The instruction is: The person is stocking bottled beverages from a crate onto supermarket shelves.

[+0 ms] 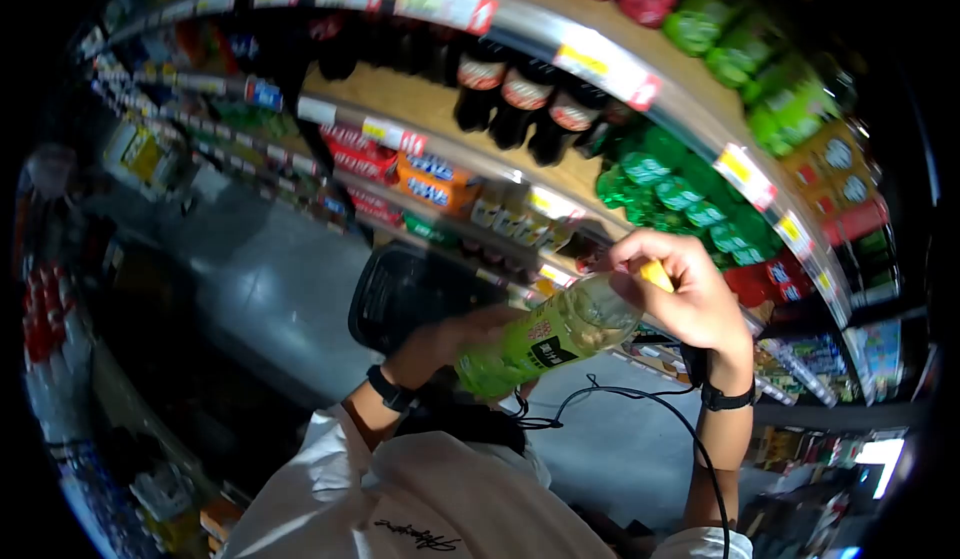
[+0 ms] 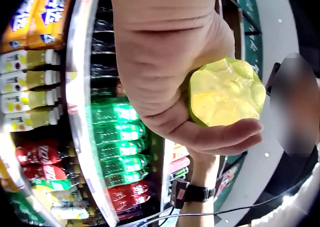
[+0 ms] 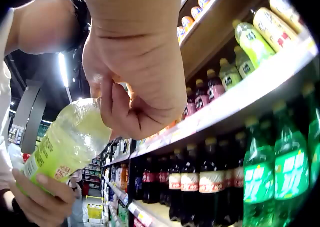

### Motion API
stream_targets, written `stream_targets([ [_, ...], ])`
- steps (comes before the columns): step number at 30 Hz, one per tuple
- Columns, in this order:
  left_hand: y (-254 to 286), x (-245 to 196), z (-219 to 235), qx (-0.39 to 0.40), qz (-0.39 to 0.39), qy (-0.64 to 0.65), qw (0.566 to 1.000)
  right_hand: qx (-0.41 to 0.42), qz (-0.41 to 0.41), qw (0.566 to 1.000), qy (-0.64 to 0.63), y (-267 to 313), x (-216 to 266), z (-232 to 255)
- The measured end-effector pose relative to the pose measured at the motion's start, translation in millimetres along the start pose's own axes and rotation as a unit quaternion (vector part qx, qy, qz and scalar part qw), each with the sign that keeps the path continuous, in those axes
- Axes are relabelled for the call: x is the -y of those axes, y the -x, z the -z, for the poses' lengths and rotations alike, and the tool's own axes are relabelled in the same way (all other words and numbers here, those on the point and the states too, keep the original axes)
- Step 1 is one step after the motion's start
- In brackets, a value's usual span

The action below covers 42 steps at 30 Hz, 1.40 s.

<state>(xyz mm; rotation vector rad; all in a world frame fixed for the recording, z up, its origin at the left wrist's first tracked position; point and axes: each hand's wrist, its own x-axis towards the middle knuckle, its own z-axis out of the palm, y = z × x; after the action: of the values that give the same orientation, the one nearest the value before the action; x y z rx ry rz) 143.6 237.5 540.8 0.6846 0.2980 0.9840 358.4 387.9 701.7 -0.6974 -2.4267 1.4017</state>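
A clear plastic drink bottle with a green label and pale green contents is tilted in front of the chest, its neck toward the right. My left hand grips its lower body; the left wrist view shows that hand curled round the bottle's ridged base. At the neck end, my right hand pinches the yellow cap with bent fingers. In the right wrist view the right hand hides the cap and neck, while the left fingers wrap the label.
Shelves ahead carry dark cola bottles, green soda bottles and orange packs. A black basket is below, beyond the left hand. A black cable loops from the right wrist. Grey floor stretches along the aisle.
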Motion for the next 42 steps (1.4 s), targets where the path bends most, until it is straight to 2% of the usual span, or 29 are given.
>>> stream_targets([
  [1,5.2,6.8,22.5,-0.005,0.002,-0.001,1.000,0.033,-0.081,0.996,0.000,-10.3,-1.3,-10.5],
  [3,9.2,31.2,83.6,-0.005,0.050,0.051,0.997,0.040,-0.043,0.998,-0.003,-34.3,-40.8,-40.0],
  [4,15.6,48.7,109.4,-0.125,0.059,0.123,0.983,0.077,-0.080,0.994,0.016,-45.6,-63.8,-52.4],
  [5,20.8,73.0,136.4,-0.245,0.076,0.196,0.947,0.081,-0.046,0.996,0.015,-58.8,-90.3,-72.1],
  [6,31.0,115.3,181.6,-0.289,0.027,0.185,0.939,0.105,-0.116,0.988,-0.016,-68.3,-115.2,-94.3],
  [7,45.8,121.7,190.1,-0.347,0.004,0.207,0.915,0.131,-0.186,0.973,-0.041,-79.0,-138.7,-116.7],
  [8,58.3,132.1,205.5,-0.390,0.022,0.179,0.903,0.146,-0.257,0.954,-0.044,-90.4,-162.8,-137.0],
  [10,92.4,168.0,255.1,-0.432,0.031,0.171,0.885,0.153,-0.289,0.944,-0.046,-106.3,-230.6,-191.0],
  [12,135.6,231.5,307.6,-0.544,0.165,0.055,0.821,0.145,-0.313,0.938,-0.020,-116.8,-304.1,-248.8],
  [13,153.2,238.6,320.0,-0.566,0.195,0.024,0.800,0.133,-0.330,0.935,0.013,-122.0,-340.3,-280.3],
  [16,208.0,296.6,363.4,-0.589,0.181,0.013,0.787,0.088,-0.333,0.937,0.066,-135.1,-446.7,-360.6],
  [18,238.8,331.4,387.8,-0.643,0.099,0.024,0.759,0.059,-0.297,0.948,0.104,-133.9,-528.7,-414.1],
  [19,250.2,341.7,397.7,-0.645,0.103,0.034,0.756,0.085,-0.289,0.937,0.177,-140.0,-559.0,-432.8],
  [21,276.1,351.8,408.0,-0.668,0.065,0.092,0.735,0.125,-0.322,0.904,0.253,-152.3,-609.8,-466.8],
  [23,291.3,362.6,417.3,-0.682,0.078,0.102,0.720,0.193,-0.380,0.855,0.296,-171.3,-655.7,-491.2],
  [25,302.9,371.7,424.5,-0.691,0.091,0.110,0.709,0.152,-0.370,0.868,0.296,-178.4,-707.4,-511.7],
  [26,307.9,373.7,424.7,-0.691,0.108,0.119,0.705,0.165,-0.374,0.859,0.309,-182.6,-725.8,-522.1],
  [27,309.8,377.2,425.6,-0.690,0.124,0.129,0.702,0.177,-0.378,0.849,0.324,-188.9,-739.8,-528.7],
  [28,310.0,385.5,427.7,-0.693,0.103,0.119,0.703,0.191,-0.354,0.849,0.344,-193.4,-753.4,-534.1],
  [29,312.5,393.9,430.3,-0.694,0.107,0.121,0.702,0.158,-0.322,0.868,0.342,-193.2,-761.7,-540.6],
  [31,317.4,406.5,432.1,-0.690,0.102,0.107,0.709,0.206,-0.327,0.841,0.380,-207.9,-772.2,-551.5],
  [34,317.2,410.3,435.8,-0.687,0.133,0.105,0.706,0.179,-0.279,0.869,0.368,-225.9,-764.6,-566.9],
  [36,319.2,428.9,436.9,-0.684,0.109,0.104,0.714,0.165,-0.232,0.892,0.350,-237.3,-771.3,-580.0],
  [37,320.2,431.1,437.7,-0.681,0.085,0.098,0.721,0.167,-0.233,0.893,0.348,-249.1,-768.4,-586.6],
  [40,314.2,425.4,442.5,-0.671,0.140,0.043,0.727,0.214,-0.254,0.858,0.392,-271.8,-764.8,-606.7],
  [42,310.8,423.0,445.8,-0.672,0.133,0.044,0.727,0.212,-0.260,0.858,0.390,-279.6,-763.5,-616.2],
])
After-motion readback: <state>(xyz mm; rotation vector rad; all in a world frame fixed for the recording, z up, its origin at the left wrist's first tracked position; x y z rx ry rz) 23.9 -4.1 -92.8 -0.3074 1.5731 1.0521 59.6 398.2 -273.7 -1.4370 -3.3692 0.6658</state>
